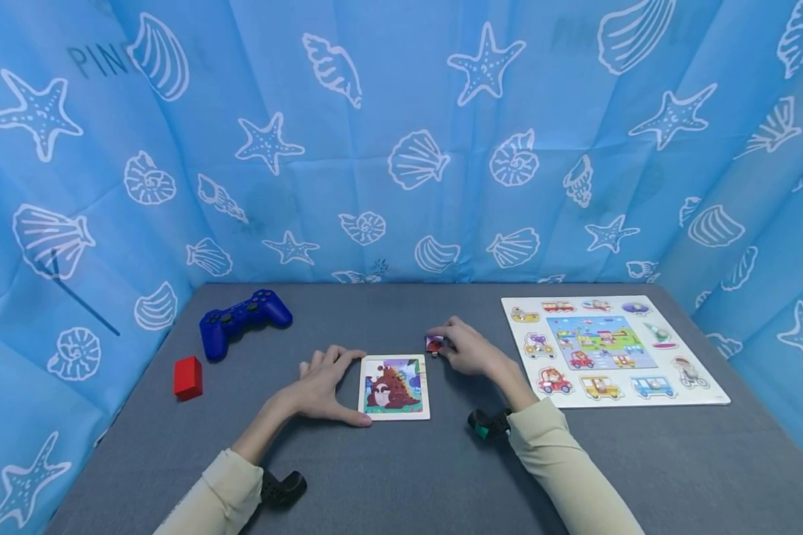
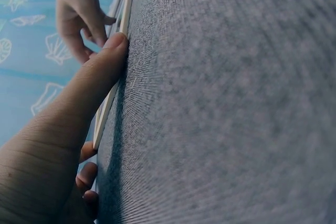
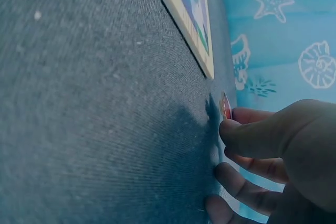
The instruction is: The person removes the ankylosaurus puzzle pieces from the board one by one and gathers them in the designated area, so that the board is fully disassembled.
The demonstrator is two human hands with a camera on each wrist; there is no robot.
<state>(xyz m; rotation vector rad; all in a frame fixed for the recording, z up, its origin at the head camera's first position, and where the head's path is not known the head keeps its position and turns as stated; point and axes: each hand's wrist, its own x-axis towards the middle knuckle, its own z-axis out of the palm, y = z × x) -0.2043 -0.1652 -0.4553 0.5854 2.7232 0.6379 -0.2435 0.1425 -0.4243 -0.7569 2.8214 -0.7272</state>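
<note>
A small square wooden jigsaw puzzle (image 1: 393,388) with a brown spiky animal picture lies at the middle of the table. My left hand (image 1: 321,388) holds its left side, thumb at the near corner and a finger at the far corner. Seen from the left wrist, the thumb presses against the pale edge of the puzzle frame (image 2: 127,11). Beyond the puzzle's far right corner, my right hand (image 1: 470,348) pinches a small puzzle piece (image 1: 433,343) in purple and red. In the right wrist view, that piece (image 3: 226,107) stands tilted between thumb and forefinger.
To the right lies a larger white puzzle board (image 1: 616,351) with vehicle pictures. A blue game controller (image 1: 244,321) and a red block (image 1: 188,378) sit at the left. A blue shell-print curtain (image 1: 388,208) stands behind the grey table (image 1: 388,475).
</note>
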